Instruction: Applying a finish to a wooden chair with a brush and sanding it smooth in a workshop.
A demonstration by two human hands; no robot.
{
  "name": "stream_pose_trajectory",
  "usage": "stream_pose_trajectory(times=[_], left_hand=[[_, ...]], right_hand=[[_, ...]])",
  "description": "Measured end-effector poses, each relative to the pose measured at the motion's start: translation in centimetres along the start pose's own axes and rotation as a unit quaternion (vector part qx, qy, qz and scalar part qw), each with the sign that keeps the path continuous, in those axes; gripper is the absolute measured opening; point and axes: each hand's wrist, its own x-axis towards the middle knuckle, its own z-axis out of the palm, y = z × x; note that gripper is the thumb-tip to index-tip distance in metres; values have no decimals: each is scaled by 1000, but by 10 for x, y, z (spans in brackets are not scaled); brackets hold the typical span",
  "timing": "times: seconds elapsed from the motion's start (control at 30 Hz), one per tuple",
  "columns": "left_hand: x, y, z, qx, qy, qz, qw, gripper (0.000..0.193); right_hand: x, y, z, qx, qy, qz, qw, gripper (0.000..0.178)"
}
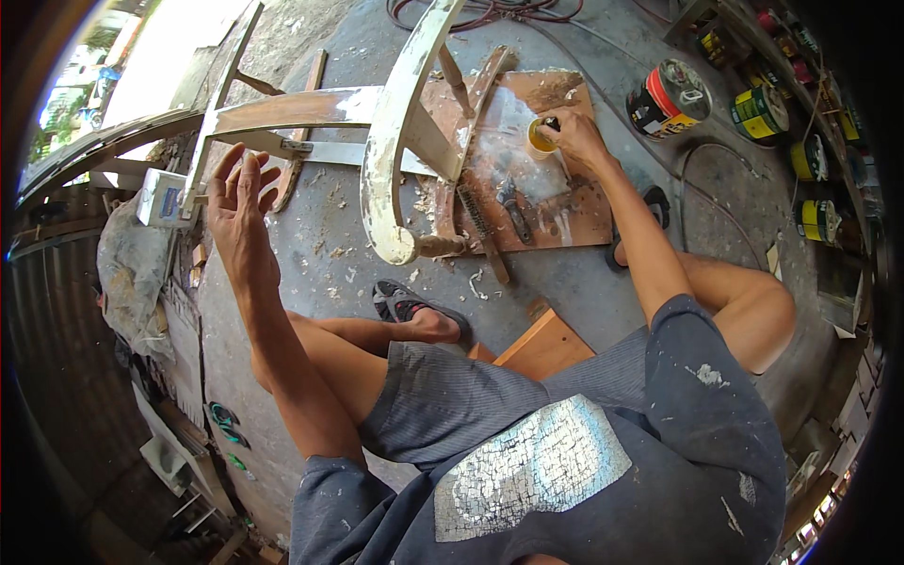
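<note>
My left hand [243,202] is raised with its fingers apart, holding nothing, beside a pale leg of a wooden chair [381,169]. The chair lies tipped over, its curved part covered with flaking white paint and its rail partly bare wood. My right hand [579,141] grips a short dark-handled tool [552,123], its lower end inside a small yellow cup [543,137]. I cannot make out that end. The cup stands on a stained brown board [584,207]. A dark-handled scraper [514,212] and a wooden-handled wire brush [482,231] lie nearby.
A large paint can [670,97] stands right of the board. More cans [759,113] line the right shelf. Hoses [650,141] cross the floor. A wooden stool or block [544,347] is between my legs, and a white box [162,199] sits at left.
</note>
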Motion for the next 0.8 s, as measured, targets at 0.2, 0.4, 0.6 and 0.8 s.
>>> stream_pose_trajectory(times=[0.2, 0.4, 0.6, 0.8], left_hand=[[-1, -6, -7, 22, 19, -10, 1000, 43], [3, -6, -8, 36, 17, -5, 999, 44], [8, -3, -4, 32, 9, 2, 999, 43], [6, -7, 0, 28, 7, -2, 1000, 42]], right_hand=[[3, 14, 35, -48, -51, -21, 997, 32], [-8, 21, -6, 40, 43, 203, 977, 45], [-61, 51, -4, 505, 215, 388, 740, 37], [-89, 75, 35, 765, 290, 402, 412, 35]])
